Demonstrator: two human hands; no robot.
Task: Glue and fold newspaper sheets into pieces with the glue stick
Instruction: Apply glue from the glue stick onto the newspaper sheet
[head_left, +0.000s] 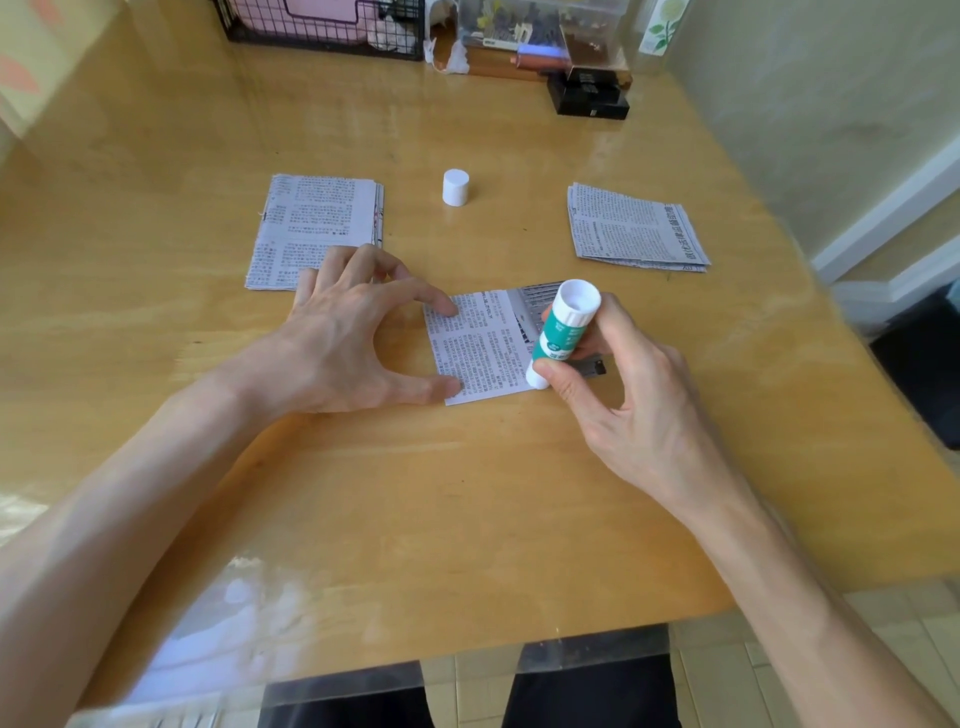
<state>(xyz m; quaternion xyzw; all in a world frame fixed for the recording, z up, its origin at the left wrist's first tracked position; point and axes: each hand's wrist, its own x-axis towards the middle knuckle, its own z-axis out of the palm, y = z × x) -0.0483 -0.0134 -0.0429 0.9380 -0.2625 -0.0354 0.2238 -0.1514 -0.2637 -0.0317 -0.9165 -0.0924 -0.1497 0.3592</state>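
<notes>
The right grip (623, 400) clasps the stiff glue stick (563, 332) mid-barrel while the left grip (337, 338), fingers spread, pins the flimsy, tear-prone newspaper sheet (488, 353) by its edge to the tabletop (415, 493).

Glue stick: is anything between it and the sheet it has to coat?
Nothing visible. The right hand holds the glue stick with its lower end at the sheet; left hand fingertips sit only on the sheet's left edge.

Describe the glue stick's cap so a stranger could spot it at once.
On the wooden table, look between the left newspaper stack and the right newspaper stack. The cap stands there alone: a small plain white cylinder among flat printed paper.
</notes>
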